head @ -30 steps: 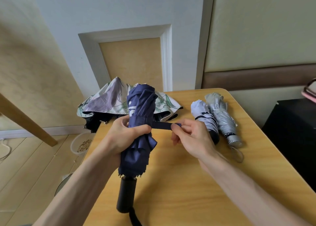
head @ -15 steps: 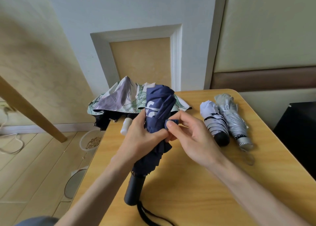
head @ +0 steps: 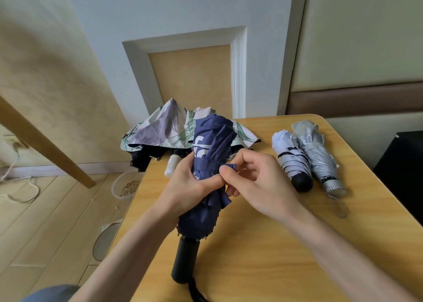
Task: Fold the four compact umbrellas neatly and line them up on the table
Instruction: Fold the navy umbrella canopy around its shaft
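By the table (head: 137, 201) edge, left grip (head: 185, 185) clasps navy umbrella (head: 212, 141), right grip (head: 256, 182) pinches strap (head: 230, 167).

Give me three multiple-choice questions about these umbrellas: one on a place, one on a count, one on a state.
1. The silver umbrella lies: A on the floor; B beside the white umbrella on the table; C on a chair.
2. Umbrellas already rolled and set aside: A two; B none; C four.
3. The navy umbrella is: A untouched; B fully open; C held by the left hand while the right hand pinches its strap.
Answers: B, they lie side by side; A, only white and silver; C, both hands hold it.
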Demonstrator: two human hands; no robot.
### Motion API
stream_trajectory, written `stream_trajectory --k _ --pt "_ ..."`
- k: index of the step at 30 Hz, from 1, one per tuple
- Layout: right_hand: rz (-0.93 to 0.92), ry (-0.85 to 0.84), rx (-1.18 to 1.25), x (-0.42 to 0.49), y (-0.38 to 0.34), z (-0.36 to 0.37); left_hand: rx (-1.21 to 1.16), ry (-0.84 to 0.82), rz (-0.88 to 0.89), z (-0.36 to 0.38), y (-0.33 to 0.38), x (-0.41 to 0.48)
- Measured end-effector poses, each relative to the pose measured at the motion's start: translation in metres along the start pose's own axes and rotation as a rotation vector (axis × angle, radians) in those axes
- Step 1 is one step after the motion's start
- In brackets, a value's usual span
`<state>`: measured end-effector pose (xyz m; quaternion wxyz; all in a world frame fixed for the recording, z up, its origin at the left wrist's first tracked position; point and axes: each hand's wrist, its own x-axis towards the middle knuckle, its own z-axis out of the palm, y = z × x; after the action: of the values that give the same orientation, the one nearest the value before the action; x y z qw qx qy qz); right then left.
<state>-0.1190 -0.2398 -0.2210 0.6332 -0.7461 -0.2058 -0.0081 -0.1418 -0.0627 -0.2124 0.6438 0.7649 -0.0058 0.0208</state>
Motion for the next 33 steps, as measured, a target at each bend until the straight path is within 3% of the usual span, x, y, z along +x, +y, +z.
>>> stream_trajectory --k 12,19,27,33 --pt "-0.097 0.031 -0.122 -0.0042 -0.0024 0.0053 0.138 0.067 0.124 0.01 -0.0052 0.0013" --pt "-0.013 -0.124 0.001 0.0018 -0.0086 -0.004 0.155 0.078 0.103 0.008 -0.0048 0.0013" --pt "0.017 -0.015 0.027 0.0016 -0.005 0.0006 0.12 0.087 0.113 0.011 -0.0017 -0.0015" --pt "0.185 0.03 0.116 0.0034 -0.0027 -0.0007 0.079 0.064 0.117 0.0112 0.0009 -0.0026"
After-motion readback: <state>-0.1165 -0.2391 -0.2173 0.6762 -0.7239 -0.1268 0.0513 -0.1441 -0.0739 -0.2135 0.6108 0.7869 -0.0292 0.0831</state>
